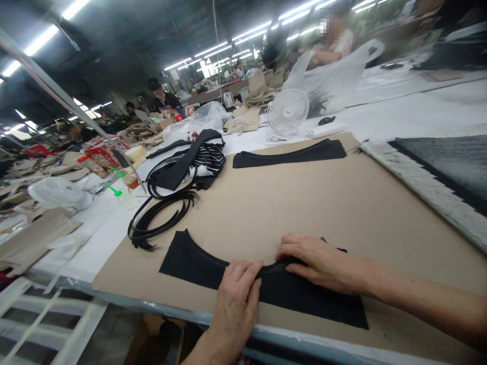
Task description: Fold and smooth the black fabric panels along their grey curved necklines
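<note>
A black fabric panel [304, 299] with a concave curved upper edge lies flat on the brown board near the table's front. My left hand [238, 294] presses on the middle of that curved edge, its fingers bunched together and pinching the rim. Further right along the same edge, my right hand [321, 261] has its fingers bent over the rim, with the thumb on the panel's face. A thin raised strip seems to follow the curve; the part under my hands is hidden. A second black curved panel [289, 153] rests at the board's far side.
The brown board [274, 203] covers the near tabletop. Left of centre lie coiled black strips [163, 220] and stacked black pieces [182, 162]. A green-tipped bottle [122, 195], a white fan [288, 111] and a plastic bag [335, 81] stand beyond. A framed panel [429, 187] sits right.
</note>
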Motion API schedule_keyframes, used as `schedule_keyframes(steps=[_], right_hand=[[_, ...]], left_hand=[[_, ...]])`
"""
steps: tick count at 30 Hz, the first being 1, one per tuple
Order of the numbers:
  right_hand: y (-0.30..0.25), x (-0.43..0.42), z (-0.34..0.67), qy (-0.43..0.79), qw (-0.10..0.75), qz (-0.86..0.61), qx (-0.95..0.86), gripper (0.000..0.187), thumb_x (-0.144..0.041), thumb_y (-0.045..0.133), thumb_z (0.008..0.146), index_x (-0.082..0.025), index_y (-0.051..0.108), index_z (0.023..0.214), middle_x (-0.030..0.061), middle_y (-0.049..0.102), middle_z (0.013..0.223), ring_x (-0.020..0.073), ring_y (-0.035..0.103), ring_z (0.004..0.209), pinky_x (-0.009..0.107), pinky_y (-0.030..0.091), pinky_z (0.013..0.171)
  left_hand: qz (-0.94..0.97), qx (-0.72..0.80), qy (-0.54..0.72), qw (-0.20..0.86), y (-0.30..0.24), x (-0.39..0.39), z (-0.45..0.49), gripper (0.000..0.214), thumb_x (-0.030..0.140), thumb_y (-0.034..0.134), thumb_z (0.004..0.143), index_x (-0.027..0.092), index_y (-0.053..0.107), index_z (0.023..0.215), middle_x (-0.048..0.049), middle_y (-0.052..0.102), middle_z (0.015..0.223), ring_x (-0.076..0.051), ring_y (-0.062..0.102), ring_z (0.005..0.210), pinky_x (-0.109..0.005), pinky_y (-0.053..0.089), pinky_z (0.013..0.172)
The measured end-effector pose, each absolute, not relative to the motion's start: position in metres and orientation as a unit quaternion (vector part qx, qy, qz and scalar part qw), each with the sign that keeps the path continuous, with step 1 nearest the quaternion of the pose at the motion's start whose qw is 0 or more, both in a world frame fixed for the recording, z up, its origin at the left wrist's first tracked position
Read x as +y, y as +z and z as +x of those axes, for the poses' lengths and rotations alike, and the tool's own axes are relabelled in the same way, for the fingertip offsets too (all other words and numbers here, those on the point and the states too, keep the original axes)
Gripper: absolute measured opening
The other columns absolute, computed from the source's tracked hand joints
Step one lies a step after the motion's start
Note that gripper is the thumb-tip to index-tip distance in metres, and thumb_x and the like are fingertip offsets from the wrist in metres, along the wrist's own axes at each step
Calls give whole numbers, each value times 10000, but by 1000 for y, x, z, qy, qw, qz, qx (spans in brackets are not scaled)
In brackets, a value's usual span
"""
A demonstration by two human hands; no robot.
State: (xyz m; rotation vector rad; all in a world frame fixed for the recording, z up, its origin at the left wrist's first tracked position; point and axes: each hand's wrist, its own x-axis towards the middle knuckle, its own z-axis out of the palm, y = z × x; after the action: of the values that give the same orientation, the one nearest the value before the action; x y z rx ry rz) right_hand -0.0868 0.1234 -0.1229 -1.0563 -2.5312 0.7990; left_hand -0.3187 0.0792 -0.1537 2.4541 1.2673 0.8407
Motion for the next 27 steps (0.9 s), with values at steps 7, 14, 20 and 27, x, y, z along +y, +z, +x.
schedule_keyframes(steps=[7, 14, 20, 27], right_hand=[[-119, 125, -99, 244, 112, -369, -890, 133, -178, 600, 858, -193, 607, 989, 42, 589, 970, 209, 547, 925, 348, 403, 827], [-120, 127, -111, 206, 102, -319, -920, 106, -158, 582, 867, -193, 572, 967, 34, 579, 954, 200, 541, 903, 349, 379, 801], [-125, 132, -114, 163, 95, -277, -942, 28, -197, 517, 926, -193, 539, 909, 32, 566, 915, 190, 526, 829, 339, 371, 768], [-128, 134, -119, 161, 90, -283, -941, 198, -220, 410, 988, -192, 526, 829, 26, 565, 853, 177, 515, 775, 319, 380, 736]], left_hand=[[826, 471, 293, 95, -152, 75, -315, 243, 81, 482, 879, 195, 585, 1066, -61, 597, 959, -205, 543, 899, -376, 496, 803], [858, 431, 278, 22, -158, 56, -317, 342, 63, 391, 897, 158, 578, 1167, -93, 597, 955, -207, 538, 857, -345, 468, 732], [857, 437, 273, 14, -158, 56, -316, 331, 79, 390, 906, 152, 587, 1162, -95, 608, 941, -209, 534, 849, -332, 450, 720], [864, 431, 260, 13, -160, 56, -318, 368, 87, 366, 903, 144, 572, 1203, -102, 609, 965, -222, 522, 863, -346, 435, 730]])
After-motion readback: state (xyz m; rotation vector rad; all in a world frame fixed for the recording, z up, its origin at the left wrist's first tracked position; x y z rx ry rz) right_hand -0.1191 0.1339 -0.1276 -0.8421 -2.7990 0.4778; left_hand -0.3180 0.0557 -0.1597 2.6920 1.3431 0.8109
